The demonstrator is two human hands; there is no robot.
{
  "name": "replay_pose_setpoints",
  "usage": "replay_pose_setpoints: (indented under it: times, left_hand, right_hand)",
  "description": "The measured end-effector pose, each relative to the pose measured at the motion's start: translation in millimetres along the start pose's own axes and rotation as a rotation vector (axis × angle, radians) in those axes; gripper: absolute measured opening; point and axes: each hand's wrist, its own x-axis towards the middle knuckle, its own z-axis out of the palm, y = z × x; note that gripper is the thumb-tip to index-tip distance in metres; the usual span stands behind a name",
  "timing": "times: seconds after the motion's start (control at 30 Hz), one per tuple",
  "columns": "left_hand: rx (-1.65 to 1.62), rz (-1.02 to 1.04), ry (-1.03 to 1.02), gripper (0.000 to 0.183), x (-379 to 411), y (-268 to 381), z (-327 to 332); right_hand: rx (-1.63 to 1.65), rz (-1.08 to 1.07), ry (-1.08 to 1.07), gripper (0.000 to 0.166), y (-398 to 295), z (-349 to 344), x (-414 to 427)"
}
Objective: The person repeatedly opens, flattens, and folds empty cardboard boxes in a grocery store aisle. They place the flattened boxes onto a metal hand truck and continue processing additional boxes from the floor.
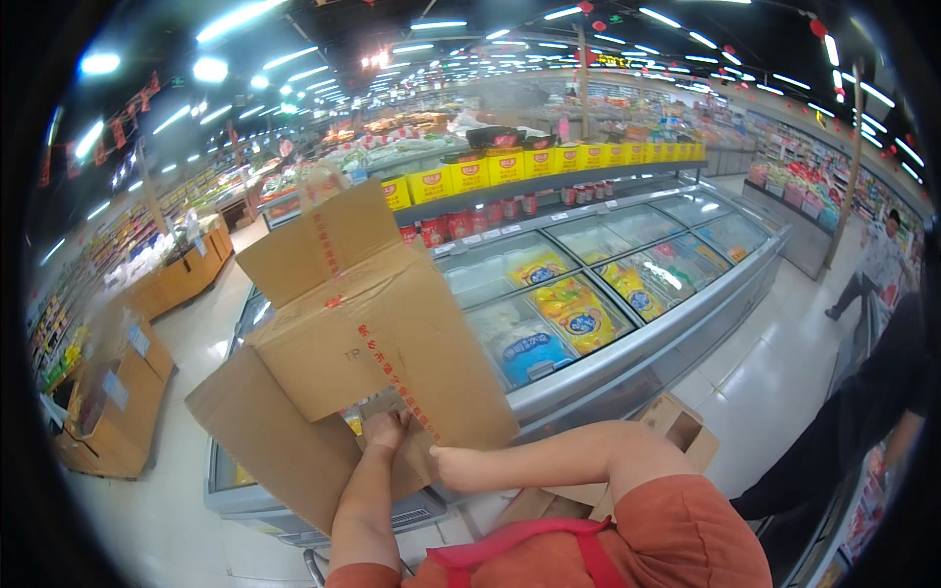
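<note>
A large cardboard box (345, 367) with its flaps spread leans against the chest freezer before me. Red printing and strips of tape run across it. My left hand (387, 429) reaches into the gap between the flaps, its fingers closed at the inner edge of the right-hand flap (463, 367). At that flap's lower edge, my right hand (454, 468) is pinched on the cardboard. Another wide flap (272, 434) hangs to the left, beside my left forearm. Part of my left hand's fingertips is hidden by the cardboard.
The glass-topped chest freezer (603, 367) holds yellow and blue bags of frozen food. Yellow cartons (470, 174) line a shelf above it. Opened cardboard boxes (676, 422) lie on the floor by my right elbow. A person in dark clothing (845, 419) stands at right; another person (878, 253) sits farther back.
</note>
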Motion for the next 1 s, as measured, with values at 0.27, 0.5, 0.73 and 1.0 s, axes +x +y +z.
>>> replay_pose_setpoints:
  times: [0.27,0.5,0.73,1.0]
  left_hand:
    - [-0.102,-0.037,-0.008,0.054,39.1,1.9,6.5]
    - [-0.179,-0.006,-0.057,0.06,59.6,-2.3,8.0]
    - [-0.283,0.02,-0.001,0.055,68.9,12.3,0.3]
    - [-0.249,0.225,0.251,0.046,56.1,43.1,4.5]
  right_hand:
    - [0.018,0.023,0.085,0.019,31.1,14.1,-24.1]
    - [-0.028,0.052,0.201,0.011,47.6,18.4,-40.4]
    - [0.043,0.128,0.161,0.015,70.8,14.3,-62.5]
    - [-0.005,0.168,0.023,0.016,110.0,15.0,-39.6]
